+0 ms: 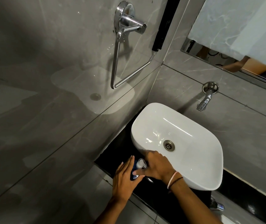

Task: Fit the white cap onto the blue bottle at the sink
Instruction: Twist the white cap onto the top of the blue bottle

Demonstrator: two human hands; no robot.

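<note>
Two bare hands meet at the near left corner of the white basin (198, 160), over the black counter (112, 152) it sits on. Between them stands the blue bottle (135, 165), mostly hidden, with the white cap (140, 163) showing at its top; whether the cap is seated or only resting there cannot be told. The left hand (125, 178) cups the bottle from the left, fingers extended along its side and thumb across the front, so it holds the bottle loosely. The right hand (157, 166) lies over the basin's rim, fingers curled down beside the cap; whether they pinch it is hidden. Thin bands (173, 179) circle the right wrist. A chrome drain (169, 145) sits in the basin, a wall tap (205, 98) above it, and a triangular towel ring (122, 59) on the left wall.
</note>
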